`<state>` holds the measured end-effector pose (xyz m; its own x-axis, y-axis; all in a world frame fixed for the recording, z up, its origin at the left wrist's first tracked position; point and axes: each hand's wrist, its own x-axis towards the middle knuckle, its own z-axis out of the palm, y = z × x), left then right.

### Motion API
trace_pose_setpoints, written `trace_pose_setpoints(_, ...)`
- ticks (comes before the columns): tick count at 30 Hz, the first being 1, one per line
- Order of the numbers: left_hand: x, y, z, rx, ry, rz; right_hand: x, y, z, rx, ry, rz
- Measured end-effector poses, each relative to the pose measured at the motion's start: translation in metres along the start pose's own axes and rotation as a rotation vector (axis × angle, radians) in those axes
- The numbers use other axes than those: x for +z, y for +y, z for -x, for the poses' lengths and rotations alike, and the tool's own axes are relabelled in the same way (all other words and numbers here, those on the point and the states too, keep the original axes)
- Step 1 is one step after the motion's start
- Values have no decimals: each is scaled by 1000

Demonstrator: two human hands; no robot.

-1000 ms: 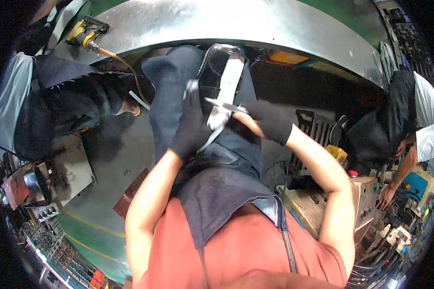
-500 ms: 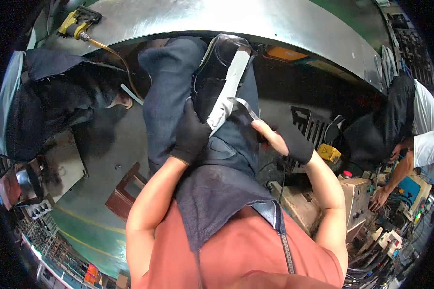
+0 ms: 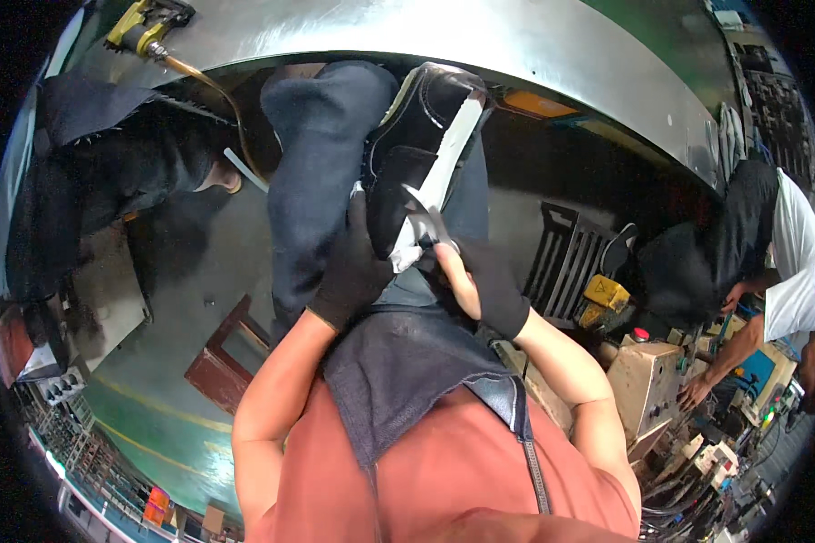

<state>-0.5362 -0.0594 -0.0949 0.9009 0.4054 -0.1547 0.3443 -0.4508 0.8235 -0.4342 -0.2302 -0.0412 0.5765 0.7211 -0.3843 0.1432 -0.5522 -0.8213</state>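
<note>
A black shoe (image 3: 392, 176) lies lengthwise over my lap, its toe pointing away from me under the bench edge. A rough-edged white strip (image 3: 455, 145) runs along its right side down to the near end. My left hand (image 3: 358, 258), in a black fingerless glove, grips the near end from the left. My right hand (image 3: 487, 281), gloved alike, is closed on a curved metal blade (image 3: 428, 217). The blade lies across the lower part of the white strip. The handle is hidden in my fist.
A metal bench (image 3: 380, 32) crosses the far side, with a yellow-and-black air tool (image 3: 140, 29) and hose at left. A brown wooden stool (image 3: 231, 353) stands at left. Beige machine box with red button (image 3: 643, 380) at right. Co-workers sit on both sides; one's hand (image 3: 695, 392) is among machine parts.
My right hand has moved left and nearer my left hand, bringing the blade from beside the strip onto its near end. The view has shifted slightly.
</note>
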Motion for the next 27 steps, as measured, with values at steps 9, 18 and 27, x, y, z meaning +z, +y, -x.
trace_pose_setpoints(9, 1, -2, 0, 12, 31, -59, 11, -2, 0, 352, -44, -164)
trace_pose_setpoints(18, -5, 1, -1, -30, 4, -94, 17, 3, -3, 151, 123, -202)
trace_pose_setpoints(27, -45, 7, 2, -35, -126, -36, 9, 49, 4, 328, 171, -346)
